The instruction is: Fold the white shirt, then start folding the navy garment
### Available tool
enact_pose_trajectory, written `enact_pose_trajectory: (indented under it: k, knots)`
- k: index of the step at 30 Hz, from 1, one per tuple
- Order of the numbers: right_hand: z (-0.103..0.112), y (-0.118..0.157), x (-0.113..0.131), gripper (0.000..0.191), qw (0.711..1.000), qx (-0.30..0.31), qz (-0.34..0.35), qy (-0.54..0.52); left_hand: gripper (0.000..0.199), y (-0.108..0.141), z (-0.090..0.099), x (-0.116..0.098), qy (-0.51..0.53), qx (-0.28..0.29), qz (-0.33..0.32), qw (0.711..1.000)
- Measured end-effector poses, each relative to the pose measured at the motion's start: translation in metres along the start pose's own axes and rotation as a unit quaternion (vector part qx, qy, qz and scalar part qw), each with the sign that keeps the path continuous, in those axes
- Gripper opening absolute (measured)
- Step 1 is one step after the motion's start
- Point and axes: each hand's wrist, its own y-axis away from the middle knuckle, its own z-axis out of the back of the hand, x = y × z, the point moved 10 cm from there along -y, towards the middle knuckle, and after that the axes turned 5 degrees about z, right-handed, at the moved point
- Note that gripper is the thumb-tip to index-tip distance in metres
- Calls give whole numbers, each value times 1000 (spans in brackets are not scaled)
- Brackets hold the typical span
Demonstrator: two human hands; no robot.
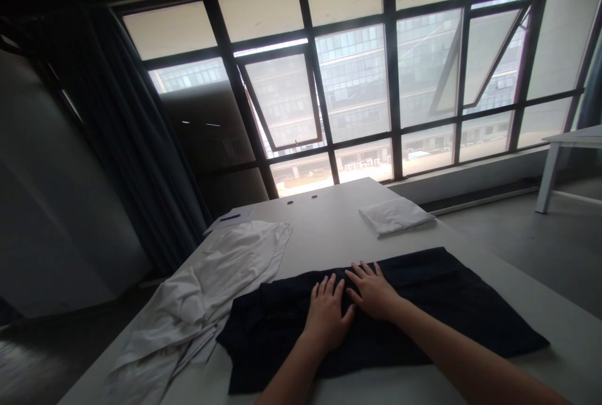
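A dark navy garment (451,305) lies spread flat across the near part of the white table (324,223), its long side running left to right. It looks folded lengthwise, but its exact kind is hard to tell. My left hand (328,314) rests flat on the middle of the cloth with fingers apart. Just to its right, my right hand (374,292) also lies flat on the garment, fingers spread near the far edge. The two thumbs are close to each other. Neither hand grips anything.
Rumpled white cloth (188,298) lies along the table's left side. A folded white cloth (396,215) sits at the far right. A pen (230,217) lies on paper at the far left corner. Windows stand beyond, a dark curtain (141,142) at left, another white table (550,173) at right.
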Motion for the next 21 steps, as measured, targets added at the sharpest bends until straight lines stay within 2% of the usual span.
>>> enact_pose_trajectory:
  k: [21]
  knots:
    - [0,0,-1,70,1000,6,-3,0,70,0,-1,0,3,3,0,1000]
